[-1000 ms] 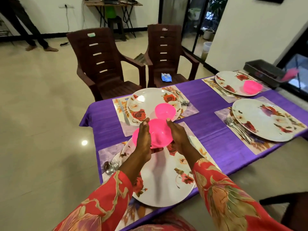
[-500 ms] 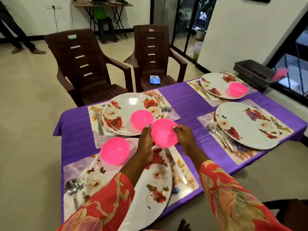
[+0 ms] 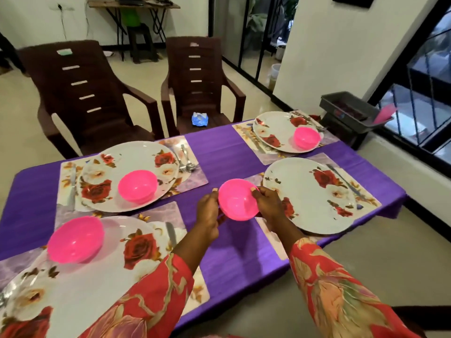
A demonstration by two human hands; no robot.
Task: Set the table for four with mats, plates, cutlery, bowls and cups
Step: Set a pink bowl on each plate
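Both my hands hold one pink bowl (image 3: 238, 200) above the purple tablecloth (image 3: 220, 152), between the two near settings. My left hand (image 3: 208, 212) grips its left rim and my right hand (image 3: 268, 206) grips its right rim. Right of the bowl lies a rose-patterned plate (image 3: 314, 193) with no bowl on it. Three other plates each carry a pink bowl: near left bowl (image 3: 76, 239), far left bowl (image 3: 138, 186), far right bowl (image 3: 306, 137). Every plate lies on a floral mat. Cutlery (image 3: 186, 159) lies beside the far left plate.
Two brown plastic chairs (image 3: 85, 93) stand at the table's far side, one with a blue packet (image 3: 199, 118) on its seat. A dark tray (image 3: 351, 111) sits past the far right corner. The table's right edge drops off by the window.
A pink bowl now sits on the near left plate. My hands have carried the other bowl rightwards, close to the near right plate.
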